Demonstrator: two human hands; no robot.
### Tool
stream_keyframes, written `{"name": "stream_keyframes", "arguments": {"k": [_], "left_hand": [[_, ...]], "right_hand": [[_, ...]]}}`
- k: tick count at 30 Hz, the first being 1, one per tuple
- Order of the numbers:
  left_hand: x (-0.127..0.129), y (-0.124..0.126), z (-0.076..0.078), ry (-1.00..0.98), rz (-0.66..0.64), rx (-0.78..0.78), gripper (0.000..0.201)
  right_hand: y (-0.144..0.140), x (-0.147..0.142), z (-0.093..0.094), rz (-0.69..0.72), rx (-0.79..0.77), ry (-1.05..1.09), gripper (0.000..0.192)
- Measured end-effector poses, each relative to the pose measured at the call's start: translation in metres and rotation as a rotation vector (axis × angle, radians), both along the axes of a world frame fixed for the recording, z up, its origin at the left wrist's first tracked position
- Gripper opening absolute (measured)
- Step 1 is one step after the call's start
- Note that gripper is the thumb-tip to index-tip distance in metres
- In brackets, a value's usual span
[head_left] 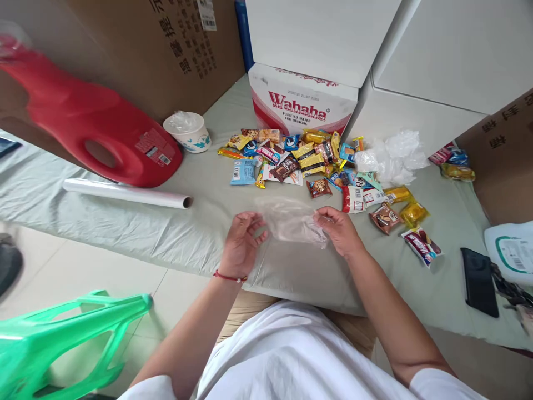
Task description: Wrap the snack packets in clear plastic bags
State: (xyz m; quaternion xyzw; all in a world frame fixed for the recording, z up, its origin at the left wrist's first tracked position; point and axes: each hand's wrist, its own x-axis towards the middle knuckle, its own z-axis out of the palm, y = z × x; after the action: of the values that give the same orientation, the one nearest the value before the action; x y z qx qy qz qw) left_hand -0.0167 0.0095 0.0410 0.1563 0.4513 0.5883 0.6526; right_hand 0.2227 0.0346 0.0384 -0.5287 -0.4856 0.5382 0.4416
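Observation:
A clear plastic bag (291, 222), thin and blurred, stretches between my two hands above the cloth-covered surface. My right hand (339, 230) pinches its right end, where the film is bunched. At the opposite end, the thumb and forefinger of my left hand (244, 241) are closed at the bag's edge, the other fingers curled loosely. Just beyond lies a spread of wrapped snacks (306, 158) in several colours. A brown snack packet (319, 188) is closest to the bag. Behind the snacks, to the right, sits a heap of crumpled clear plastic bags (393, 158).
A white roll (125, 193) lies left, before a red jug (104, 122). Beside the jug is a paper bowl (189, 136) with plastic inside. A Wahaha carton (302, 103) stands behind the snacks. Right are a black phone (478, 280) and keys (516, 291); a green stool (75, 339) stands lower left.

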Motion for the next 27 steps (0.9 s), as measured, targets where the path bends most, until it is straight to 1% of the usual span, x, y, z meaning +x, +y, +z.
{"name": "stream_keyframes", "arguments": {"k": [2,3,4,6,8,9,11,13,14,17,21,23,25,27], "left_hand": [[0.003,-0.003,-0.005,0.014,-0.116,-0.12,0.058],[0.006,-0.004,-0.006,0.018,-0.171,-0.155,0.067],[0.01,-0.003,-0.007,0.022,-0.202,-0.173,0.07],[0.017,0.001,-0.007,0.028,-0.191,-0.178,0.065],[0.022,0.01,-0.006,0.02,-0.165,-0.169,0.057],[0.024,0.014,-0.006,0.015,-0.183,-0.162,0.054],[0.026,0.023,-0.005,0.024,-0.279,-0.143,0.048],[0.026,0.027,-0.003,0.027,-0.356,-0.107,0.042],[0.026,0.028,-0.003,0.015,-0.365,-0.088,0.041],[0.029,0.023,-0.005,-0.051,-0.304,-0.014,0.042],[0.034,0.016,-0.01,0.039,-0.144,0.068,0.044],[0.035,0.014,-0.013,0.094,-0.08,0.077,0.043],[0.034,0.015,-0.014,0.129,-0.027,0.052,0.044],[0.032,0.018,-0.016,0.172,0.045,0.005,0.046]], "right_hand": [[-0.008,-0.006,0.002,-0.104,0.013,0.053,0.028],[-0.013,-0.009,0.003,-0.12,0.008,0.078,0.027],[-0.019,-0.013,0.003,-0.116,-0.006,0.105,0.026],[-0.03,-0.019,0.001,-0.084,-0.07,0.176,0.027],[-0.041,-0.021,-0.001,-0.03,-0.194,0.275,0.029],[-0.045,-0.021,-0.002,-0.002,-0.261,0.327,0.031],[-0.052,-0.015,-0.003,0.033,-0.357,0.399,0.032],[-0.053,-0.005,-0.001,0.03,-0.366,0.408,0.031],[-0.052,0.001,0.0,0.018,-0.347,0.398,0.031],[-0.046,0.017,0.009,0.006,-0.306,0.339,0.032],[-0.04,0.026,0.016,0.041,-0.289,0.224,0.04],[-0.042,0.025,0.012,0.115,-0.312,0.172,0.046],[-0.047,0.023,0.005,0.19,-0.332,0.118,0.047],[-0.055,0.023,-0.003,0.169,-0.287,0.071,0.041]]}}
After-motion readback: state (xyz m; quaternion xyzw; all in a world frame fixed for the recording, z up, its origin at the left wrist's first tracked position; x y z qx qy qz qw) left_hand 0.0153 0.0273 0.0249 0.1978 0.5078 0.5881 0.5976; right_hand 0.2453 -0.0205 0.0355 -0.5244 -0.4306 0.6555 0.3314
